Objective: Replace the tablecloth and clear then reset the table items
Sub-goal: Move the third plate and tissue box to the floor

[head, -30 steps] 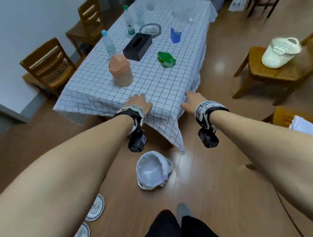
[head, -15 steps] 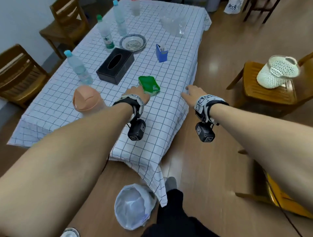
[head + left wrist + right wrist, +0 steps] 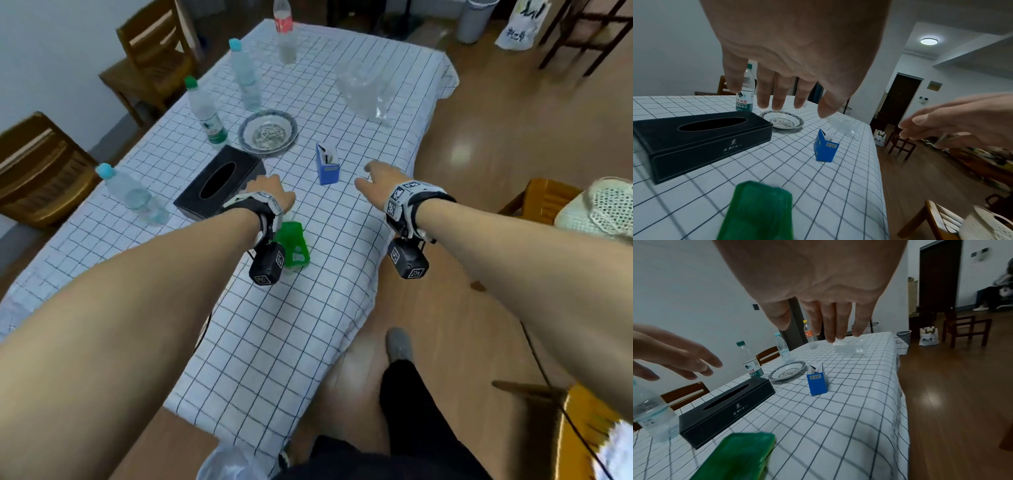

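Note:
A white checked tablecloth (image 3: 281, 329) covers the table. On it stand a black tissue box (image 3: 219, 181), a small blue carton (image 3: 327, 164), a patterned plate (image 3: 268, 132), a green plastic tray (image 3: 293, 245), several water bottles, among them one with a green cap (image 3: 205, 111), and a clear crumpled bag (image 3: 366, 90). My left hand (image 3: 270, 190) hovers open above the cloth beside the tissue box (image 3: 701, 136), holding nothing. To the right of the blue carton (image 3: 817, 382), my right hand (image 3: 380, 180) hovers open, fingers extended, also holding nothing.
Wooden chairs stand along the left side (image 3: 41, 178) and far left (image 3: 154, 58). A chair at the right (image 3: 544, 198) carries a white mesh basket (image 3: 603, 209). A white bag-lined bin (image 3: 229, 462) sits on the floor by my feet. A grey bin (image 3: 478, 19) stands beyond the table.
Both hands have moved forward from the near table edge to the middle of the table. The view has advanced past the peach-coloured bin, which is out of sight now.

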`<state>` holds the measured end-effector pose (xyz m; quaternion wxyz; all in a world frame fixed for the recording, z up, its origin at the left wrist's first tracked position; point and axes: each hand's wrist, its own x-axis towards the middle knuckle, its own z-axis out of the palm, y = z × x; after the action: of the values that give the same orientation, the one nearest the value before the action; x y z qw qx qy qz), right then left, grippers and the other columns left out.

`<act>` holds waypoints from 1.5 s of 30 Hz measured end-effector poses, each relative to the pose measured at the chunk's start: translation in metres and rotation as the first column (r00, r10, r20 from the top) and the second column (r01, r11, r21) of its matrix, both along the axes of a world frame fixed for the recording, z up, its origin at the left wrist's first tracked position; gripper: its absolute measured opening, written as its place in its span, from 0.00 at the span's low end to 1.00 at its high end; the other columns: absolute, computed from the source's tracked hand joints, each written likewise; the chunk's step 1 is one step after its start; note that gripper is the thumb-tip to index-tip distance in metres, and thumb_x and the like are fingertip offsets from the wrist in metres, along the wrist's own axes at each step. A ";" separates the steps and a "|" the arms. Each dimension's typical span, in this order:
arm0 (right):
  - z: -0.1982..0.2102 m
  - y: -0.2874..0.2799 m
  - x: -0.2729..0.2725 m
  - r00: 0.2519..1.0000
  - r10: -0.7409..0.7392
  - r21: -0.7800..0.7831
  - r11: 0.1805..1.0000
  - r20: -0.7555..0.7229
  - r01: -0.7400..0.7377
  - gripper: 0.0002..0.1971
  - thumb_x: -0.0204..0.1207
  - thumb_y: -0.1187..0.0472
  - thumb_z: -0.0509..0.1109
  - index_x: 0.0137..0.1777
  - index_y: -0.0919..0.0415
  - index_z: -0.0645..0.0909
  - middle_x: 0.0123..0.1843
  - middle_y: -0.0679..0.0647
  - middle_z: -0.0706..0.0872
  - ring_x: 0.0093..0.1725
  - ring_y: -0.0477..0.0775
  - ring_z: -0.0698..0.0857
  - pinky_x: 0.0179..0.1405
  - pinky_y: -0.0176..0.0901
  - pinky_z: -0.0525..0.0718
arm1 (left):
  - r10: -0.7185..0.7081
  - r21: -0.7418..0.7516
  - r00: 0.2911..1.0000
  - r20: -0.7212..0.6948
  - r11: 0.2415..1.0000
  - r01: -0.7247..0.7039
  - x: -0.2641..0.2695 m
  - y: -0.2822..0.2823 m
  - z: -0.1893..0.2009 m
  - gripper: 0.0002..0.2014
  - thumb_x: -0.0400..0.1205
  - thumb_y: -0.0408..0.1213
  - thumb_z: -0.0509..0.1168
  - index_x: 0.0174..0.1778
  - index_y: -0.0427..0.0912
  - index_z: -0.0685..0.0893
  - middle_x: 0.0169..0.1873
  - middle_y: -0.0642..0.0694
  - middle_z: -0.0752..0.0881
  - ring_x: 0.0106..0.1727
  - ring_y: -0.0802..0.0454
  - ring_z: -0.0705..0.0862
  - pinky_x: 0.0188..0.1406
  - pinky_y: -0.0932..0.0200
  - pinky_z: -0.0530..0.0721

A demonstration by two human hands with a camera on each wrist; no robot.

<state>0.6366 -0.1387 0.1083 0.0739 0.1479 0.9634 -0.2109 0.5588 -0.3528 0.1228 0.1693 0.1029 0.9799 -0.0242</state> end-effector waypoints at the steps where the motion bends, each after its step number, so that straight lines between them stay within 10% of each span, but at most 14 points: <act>1: -0.005 0.011 -0.019 1.000 0.015 0.000 1.000 -0.009 -0.015 0.24 0.84 0.48 0.57 0.73 0.64 0.72 0.71 0.63 0.77 0.68 0.64 0.77 0.57 0.49 0.75 | 0.016 -0.002 1.000 -0.007 1.000 -0.016 -0.012 0.011 -0.001 0.26 0.85 0.48 0.57 0.77 0.38 0.70 0.74 0.33 0.72 0.71 0.35 0.75 0.65 0.44 0.75; 15: -0.036 0.081 -0.254 0.939 0.317 -0.008 0.948 0.135 -0.319 0.27 0.82 0.47 0.59 0.75 0.63 0.70 0.73 0.63 0.77 0.67 0.65 0.78 0.60 0.53 0.77 | 0.396 -0.002 0.913 0.094 0.918 -0.397 -0.140 0.019 -0.037 0.36 0.75 0.59 0.63 0.77 0.43 0.69 0.70 0.34 0.74 0.66 0.32 0.77 0.60 0.40 0.80; 27: -0.098 0.034 -0.405 0.892 0.388 0.009 0.916 0.234 -0.401 0.26 0.83 0.49 0.61 0.75 0.65 0.70 0.71 0.64 0.79 0.66 0.65 0.80 0.63 0.54 0.77 | 0.594 0.001 0.780 0.196 0.795 -0.606 -0.250 -0.047 -0.130 0.56 0.72 0.54 0.77 0.86 0.48 0.46 0.84 0.36 0.48 0.84 0.36 0.49 0.80 0.34 0.56; 38: -0.138 0.002 -0.465 0.879 0.415 -0.012 0.906 0.234 -0.424 0.27 0.77 0.51 0.65 0.71 0.65 0.69 0.69 0.65 0.75 0.64 0.67 0.79 0.61 0.59 0.81 | 0.551 -0.077 0.806 0.215 0.833 -0.549 -0.264 -0.055 -0.147 0.69 0.61 0.65 0.80 0.82 0.64 0.31 0.83 0.30 0.36 0.83 0.27 0.40 0.75 0.20 0.51; 45: -0.152 -0.004 -0.492 0.867 0.443 -0.045 0.895 0.228 -0.445 0.26 0.78 0.50 0.65 0.70 0.67 0.70 0.67 0.65 0.77 0.62 0.66 0.81 0.56 0.57 0.83 | 0.430 -0.195 0.894 0.127 0.894 -0.403 -0.265 -0.061 -0.139 0.69 0.55 0.74 0.74 0.82 0.64 0.33 0.76 0.27 0.59 0.76 0.28 0.61 0.71 0.26 0.63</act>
<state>0.1451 -0.1423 -0.0441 0.2316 -0.0534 0.9572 -0.1650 0.2935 -0.4142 -0.0164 0.2597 -0.1227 0.9561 -0.0586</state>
